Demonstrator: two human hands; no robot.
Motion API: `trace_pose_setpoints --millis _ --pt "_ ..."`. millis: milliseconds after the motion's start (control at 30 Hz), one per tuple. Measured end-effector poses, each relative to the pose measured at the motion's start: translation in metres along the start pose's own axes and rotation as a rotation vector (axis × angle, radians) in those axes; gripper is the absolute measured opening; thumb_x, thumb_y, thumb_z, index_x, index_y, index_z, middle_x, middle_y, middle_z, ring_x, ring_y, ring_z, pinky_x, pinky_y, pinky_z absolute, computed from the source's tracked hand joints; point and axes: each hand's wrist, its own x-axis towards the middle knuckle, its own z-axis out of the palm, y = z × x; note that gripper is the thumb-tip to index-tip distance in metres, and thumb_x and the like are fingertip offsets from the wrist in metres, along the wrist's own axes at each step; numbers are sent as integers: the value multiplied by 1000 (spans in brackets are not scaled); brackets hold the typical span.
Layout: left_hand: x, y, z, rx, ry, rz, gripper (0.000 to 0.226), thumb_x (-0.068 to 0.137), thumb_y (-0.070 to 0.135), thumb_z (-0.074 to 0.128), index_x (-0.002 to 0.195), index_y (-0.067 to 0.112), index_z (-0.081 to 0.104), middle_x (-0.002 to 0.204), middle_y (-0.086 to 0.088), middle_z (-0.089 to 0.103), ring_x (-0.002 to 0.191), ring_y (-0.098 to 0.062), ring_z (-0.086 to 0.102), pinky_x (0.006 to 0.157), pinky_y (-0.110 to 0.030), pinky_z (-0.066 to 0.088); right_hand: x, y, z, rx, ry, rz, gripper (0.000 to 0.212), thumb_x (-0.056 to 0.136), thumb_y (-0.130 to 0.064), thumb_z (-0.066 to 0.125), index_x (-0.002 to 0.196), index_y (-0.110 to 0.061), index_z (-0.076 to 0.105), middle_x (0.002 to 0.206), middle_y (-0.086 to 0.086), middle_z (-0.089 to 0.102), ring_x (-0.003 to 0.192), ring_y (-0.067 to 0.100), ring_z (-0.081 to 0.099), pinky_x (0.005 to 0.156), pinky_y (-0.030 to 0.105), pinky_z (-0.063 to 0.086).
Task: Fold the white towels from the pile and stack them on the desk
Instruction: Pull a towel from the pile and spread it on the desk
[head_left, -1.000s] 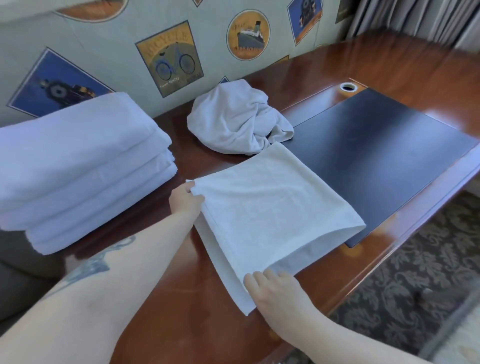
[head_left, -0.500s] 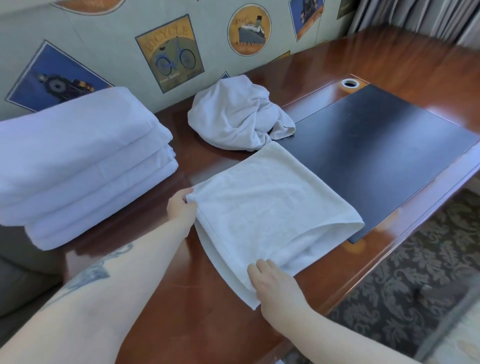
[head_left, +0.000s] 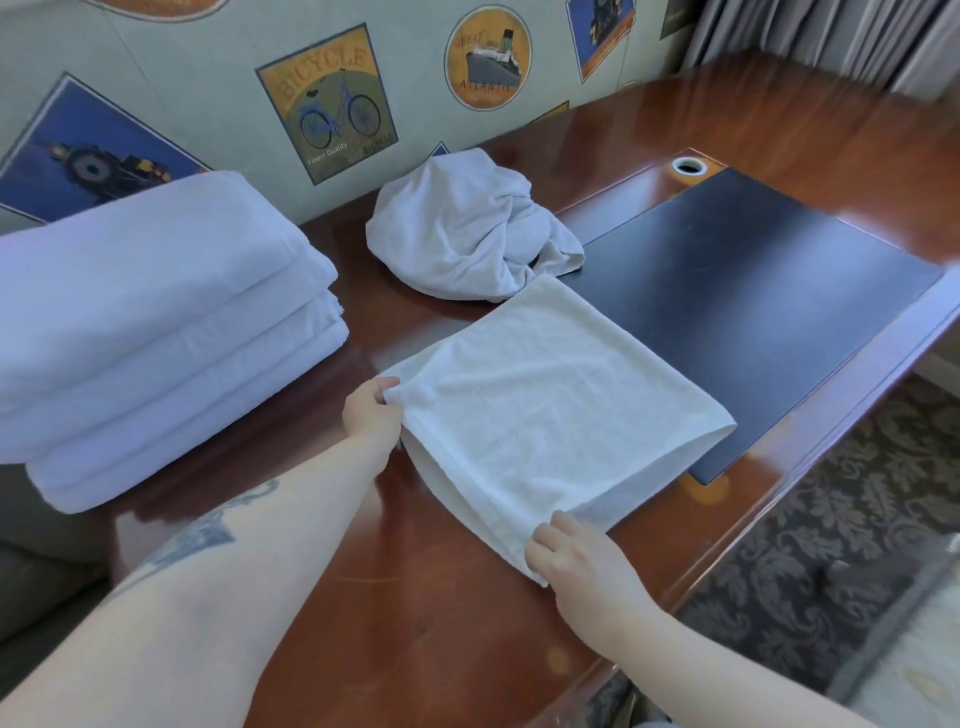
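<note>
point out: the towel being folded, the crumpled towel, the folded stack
towel being folded (head_left: 550, 410), head view, middle of its flat top layer
crumpled towel (head_left: 457, 228), head view, centre of the bunched cloth
folded stack (head_left: 145, 291), head view, top surface of the uppermost towel

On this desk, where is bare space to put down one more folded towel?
Bare: the black desk mat, right of the half-folded towel, and the wood beyond it near the grommet. Crowded: the left, with the folded stack and crumpled towel.
</note>
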Motion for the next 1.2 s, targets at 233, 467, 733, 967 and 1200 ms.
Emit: trace_pose_setpoints --millis 233,467,733,967,1200 --pt "1 -8 3 182 131 50 47 86 -7 43 118 18 64 124 -8 60 112 -27 57 95 -32 46 -12 -1 12 -16 22 -22 27 51 -10 78 50 -27 58 51 -14 50 58 11 43 48 25 40" --pt "-1 1 7 43 136 -129 33 89 14 59 122 13 61 132 -7 53 112 -28 55 91 -30 43 -14 -2 13 -50 73 -61 20 72 -24 73 57 -30 62 56 -17 54 69 11 48 63 25 36" --pt "-2 1 1 -51 158 -25 39 86 14 70 122 17 55 111 2 53 82 -14 52 66 -21 42 -4 -10 14 84 83 -75 24 80 -34 78 63 -27 63 53 -14 55 52 7 52 58 21 46" --pt "5 0 0 -22 155 -39 33 87 11 68 119 14 59 113 -1 58 89 -17 53 76 -28 43 15 -25 5 -234 -46 -180 41 50 -20 85 55 -26 45 45 -12 34 45 10 26 50 21 32" --pt "2 6 -13 -199 157 -66 50 92 13 64 140 15 47 129 -2 58 107 -15 55 97 -27 43 -3 -2 -8 361 52 -99 22 94 -37 53 102 -25 70 96 -15 70 97 9 61 93 27 40"
